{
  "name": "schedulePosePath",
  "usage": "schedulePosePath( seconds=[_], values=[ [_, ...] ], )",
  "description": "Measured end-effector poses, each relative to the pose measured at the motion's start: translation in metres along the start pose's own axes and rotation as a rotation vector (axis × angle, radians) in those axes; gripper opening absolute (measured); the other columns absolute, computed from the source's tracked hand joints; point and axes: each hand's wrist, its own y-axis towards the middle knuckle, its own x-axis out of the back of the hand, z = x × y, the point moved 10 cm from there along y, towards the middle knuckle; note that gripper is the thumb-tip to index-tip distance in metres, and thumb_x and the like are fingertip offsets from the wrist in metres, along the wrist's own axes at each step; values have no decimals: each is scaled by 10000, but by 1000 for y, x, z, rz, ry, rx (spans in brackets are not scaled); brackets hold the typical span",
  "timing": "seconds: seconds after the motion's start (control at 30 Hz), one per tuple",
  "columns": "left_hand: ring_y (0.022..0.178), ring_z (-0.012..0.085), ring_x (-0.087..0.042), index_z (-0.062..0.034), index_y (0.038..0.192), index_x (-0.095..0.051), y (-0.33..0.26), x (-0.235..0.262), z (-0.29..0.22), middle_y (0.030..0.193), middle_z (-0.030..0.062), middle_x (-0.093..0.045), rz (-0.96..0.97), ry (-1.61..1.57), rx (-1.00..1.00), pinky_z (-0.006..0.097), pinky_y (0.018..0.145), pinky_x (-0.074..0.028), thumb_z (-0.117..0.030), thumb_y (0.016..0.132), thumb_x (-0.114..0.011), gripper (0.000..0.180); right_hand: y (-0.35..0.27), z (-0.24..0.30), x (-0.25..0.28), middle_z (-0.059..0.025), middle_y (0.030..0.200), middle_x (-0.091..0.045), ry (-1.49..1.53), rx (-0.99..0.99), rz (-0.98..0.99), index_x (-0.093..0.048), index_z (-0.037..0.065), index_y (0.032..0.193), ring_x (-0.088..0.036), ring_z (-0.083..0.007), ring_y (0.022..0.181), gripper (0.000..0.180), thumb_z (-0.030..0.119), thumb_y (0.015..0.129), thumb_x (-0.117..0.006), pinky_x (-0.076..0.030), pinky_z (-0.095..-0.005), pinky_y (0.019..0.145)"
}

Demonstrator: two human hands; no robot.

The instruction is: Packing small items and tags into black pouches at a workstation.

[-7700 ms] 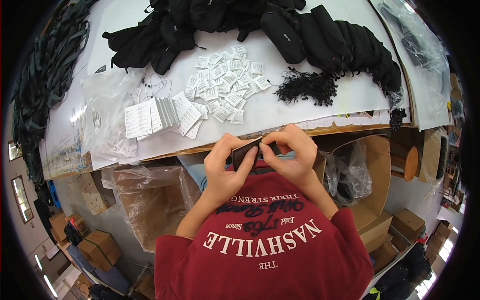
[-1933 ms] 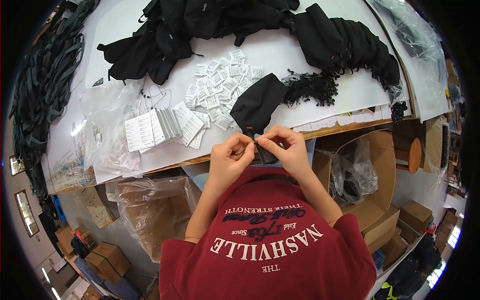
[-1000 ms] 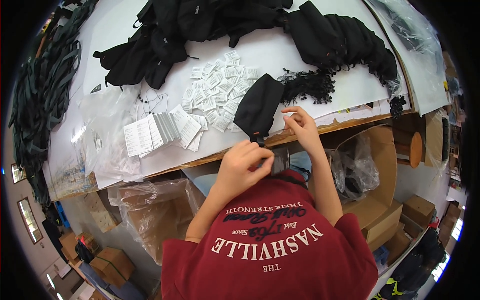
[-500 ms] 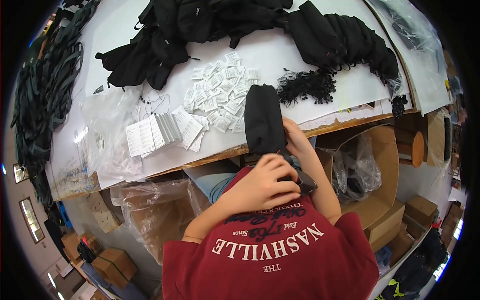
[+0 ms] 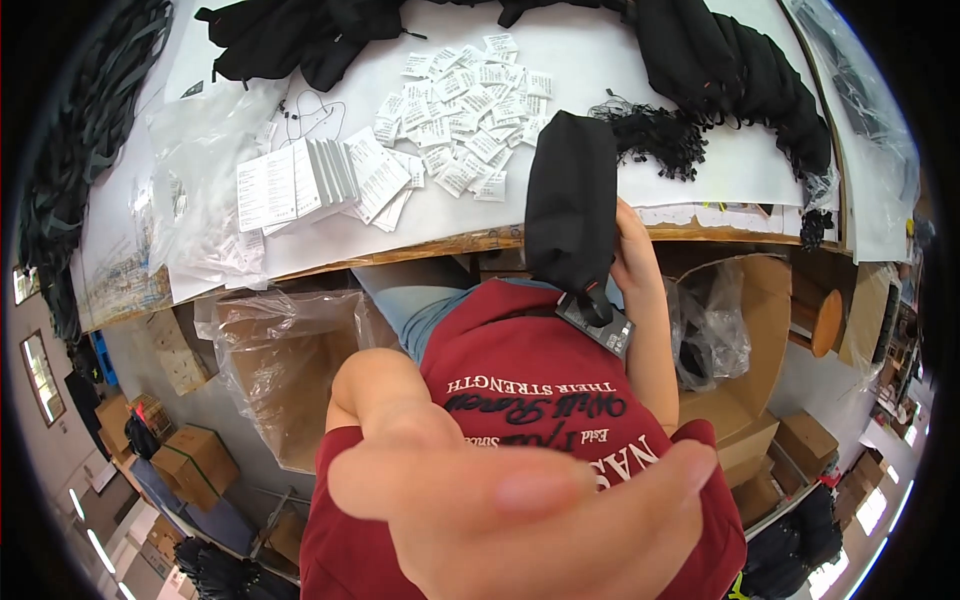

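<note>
An open brown cardboard box [image 5: 745, 330] stands under the right end of the desk [image 5: 640, 190], lined with a crumpled clear plastic bag [image 5: 710, 330]; what lies inside cannot be told. To the left, another clear plastic bag [image 5: 285, 350] hangs below the desk edge, also unreadable inside.

The right hand [image 5: 632, 255] has its grip closed on a soft black fabric pouch [image 5: 572, 200], upright at the near desk edge, a dark hang tag [image 5: 597, 322] dangling from its lower end.

The left hand [image 5: 520, 500], which half a second ago lay on the pouch, has risen close to the camera, blurred, fingers loosely curled; whether its grip holds anything cannot be told.
</note>
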Motion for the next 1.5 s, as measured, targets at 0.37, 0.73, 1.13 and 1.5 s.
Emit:
schedulePosePath(
  seconds=[0.37,0.73,1.13,1.5],
  values=[
    [1168,248,-457,-118,1052,-591,-151,-84,67,1181,44,-528,1126,-79,272,419,1037,-306,-87,719,-633,337,-26,38,-54,-17,901,-627,-274,93,285,-505,40,1000,-587,-42,830,145,59,890,-598,-468,-203,693],
    [879,220,-592,-52,851,-560,-185,-69,60,939,44,-609,1137,-203,85,308,852,-464,-69,706,-624,160,-17,21,-42,69,583,-460,-502,52,248,-446,67,762,-335,8,563,237,130,887,-637,-230,-208,472],
    [857,238,-538,-51,1072,-622,-244,-67,46,846,89,-536,1529,-205,302,337,787,-432,-16,726,-559,354,-30,31,-69,31,562,-409,-950,229,244,-464,26,760,-333,-24,513,239,84,796,-693,-275,-215,466],
    [929,210,-586,-66,904,-621,-216,-54,68,894,36,-625,1265,-174,349,370,895,-433,-57,602,-697,311,-36,37,-70,14,537,-377,-927,190,256,-435,30,761,-307,-47,484,264,98,816,-685,-258,-230,448]
  ],
)
